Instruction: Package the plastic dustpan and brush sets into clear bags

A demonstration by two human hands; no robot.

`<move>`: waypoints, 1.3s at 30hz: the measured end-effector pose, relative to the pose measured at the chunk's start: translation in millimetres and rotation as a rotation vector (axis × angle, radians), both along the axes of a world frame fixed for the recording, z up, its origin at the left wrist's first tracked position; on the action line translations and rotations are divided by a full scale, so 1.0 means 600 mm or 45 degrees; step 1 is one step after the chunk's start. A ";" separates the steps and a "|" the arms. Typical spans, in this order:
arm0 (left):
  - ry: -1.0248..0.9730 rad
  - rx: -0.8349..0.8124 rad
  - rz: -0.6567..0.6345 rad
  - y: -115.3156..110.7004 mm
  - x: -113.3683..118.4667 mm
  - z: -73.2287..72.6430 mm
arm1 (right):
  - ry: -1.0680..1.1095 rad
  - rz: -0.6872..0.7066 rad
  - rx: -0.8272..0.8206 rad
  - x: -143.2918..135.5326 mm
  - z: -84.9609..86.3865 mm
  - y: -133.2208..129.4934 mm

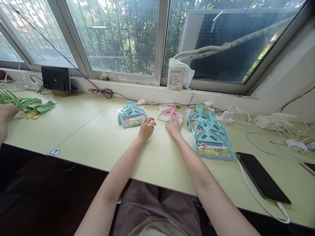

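Note:
A pink dustpan-and-brush set in clear wrap lies on the table by the wall. On its near edge rests my right hand, fingers spread and lying flat. My left hand is just beside the packaged turquoise dustpan sets on the left, its fingers loosely curved and apart, with nothing visible in it. Whether it touches their wrap I cannot tell. To the right of my right hand, several turquoise dustpan sets overlap in a pile, each with a striped brush and a printed card.
A phone with a white cable lies at the right. White cables and adapters tangle behind it. A tissue pack stands on the sill. At far left, another person's hand is near green leafy bundles; a tablet stands behind.

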State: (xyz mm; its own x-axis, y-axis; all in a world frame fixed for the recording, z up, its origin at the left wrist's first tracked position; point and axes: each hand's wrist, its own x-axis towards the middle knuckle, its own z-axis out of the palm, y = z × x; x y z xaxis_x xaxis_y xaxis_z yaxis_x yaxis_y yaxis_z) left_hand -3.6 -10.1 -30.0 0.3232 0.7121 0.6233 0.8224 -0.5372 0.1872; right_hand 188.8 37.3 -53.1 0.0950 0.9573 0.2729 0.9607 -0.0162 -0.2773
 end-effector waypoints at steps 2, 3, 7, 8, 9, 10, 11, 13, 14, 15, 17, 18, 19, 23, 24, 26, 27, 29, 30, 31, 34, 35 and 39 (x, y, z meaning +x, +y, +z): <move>-0.040 -0.006 -0.008 0.006 -0.005 -0.002 | 0.022 0.003 -0.014 -0.001 0.002 0.000; -0.063 -0.008 -0.012 0.009 -0.008 -0.003 | 0.021 0.013 -0.005 -0.002 0.004 -0.004; -0.136 -0.054 -0.047 0.018 -0.011 -0.007 | -0.037 0.118 0.080 -0.006 0.009 -0.044; -0.144 -0.078 -0.055 0.019 -0.010 -0.008 | -0.049 0.176 0.090 -0.006 0.009 -0.060; -0.147 -0.105 -0.053 0.019 -0.009 -0.008 | -0.057 0.245 0.107 -0.007 0.009 -0.078; -0.146 -0.134 -0.043 0.018 -0.008 -0.008 | -0.064 0.306 0.129 -0.007 0.008 -0.098; -0.145 -0.168 -0.028 0.017 -0.006 -0.008 | -0.066 0.357 0.145 -0.006 0.008 -0.118; -0.162 -0.238 0.013 0.014 -0.003 -0.007 | -0.053 0.442 0.161 -0.003 0.008 -0.156; -0.186 -0.267 0.034 0.013 0.000 -0.006 | -0.038 0.484 0.159 -0.001 0.009 -0.173; -0.215 -0.287 0.054 0.011 0.001 -0.005 | -0.019 0.509 0.161 0.001 0.012 -0.186; -0.280 -0.294 0.089 0.010 0.004 -0.005 | 0.008 0.505 0.148 0.003 0.018 -0.203; -0.306 -0.294 0.102 0.011 0.005 -0.006 | 0.021 0.488 0.136 0.003 0.022 -0.206; -0.322 -0.305 0.109 0.012 0.005 -0.008 | 0.034 0.465 0.125 0.002 0.025 -0.207; -0.329 -0.433 0.078 0.019 0.004 -0.018 | 0.115 0.402 0.114 0.000 0.027 -0.199; -0.342 -0.463 0.064 0.020 0.003 -0.020 | 0.142 0.389 0.110 0.001 0.024 -0.196; -0.403 -0.544 0.045 0.021 0.003 -0.021 | 0.199 0.373 0.094 0.005 0.019 -0.191; -0.450 -0.601 0.045 0.021 0.004 -0.020 | 0.221 0.373 0.087 0.008 0.017 -0.188; -0.587 -0.723 0.073 0.022 0.004 -0.017 | 0.251 0.389 0.085 0.015 0.014 -0.182; -0.679 -0.774 0.097 0.024 0.004 -0.015 | 0.266 0.404 0.091 0.018 0.013 -0.179; -0.788 -0.835 0.113 0.026 0.004 -0.014 | 0.290 0.420 0.100 0.022 0.013 -0.176; -1.062 -1.066 0.070 0.034 0.001 -0.014 | 0.419 0.496 0.136 0.032 0.014 -0.169; -1.110 -1.154 0.041 0.036 -0.001 -0.015 | 0.468 0.535 0.148 0.035 0.014 -0.167; -1.265 -1.397 -0.169 0.038 -0.008 -0.018 | 0.567 0.654 0.211 0.039 0.017 -0.165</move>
State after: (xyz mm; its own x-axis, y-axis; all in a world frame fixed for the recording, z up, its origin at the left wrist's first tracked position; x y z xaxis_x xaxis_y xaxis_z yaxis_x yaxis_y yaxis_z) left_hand -8.2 12.8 -40.7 0.1960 0.9615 -0.1925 0.0759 0.1808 0.9806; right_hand 212.5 -61.6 -42.8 -0.2218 0.8603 0.4591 0.6300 0.4857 -0.6059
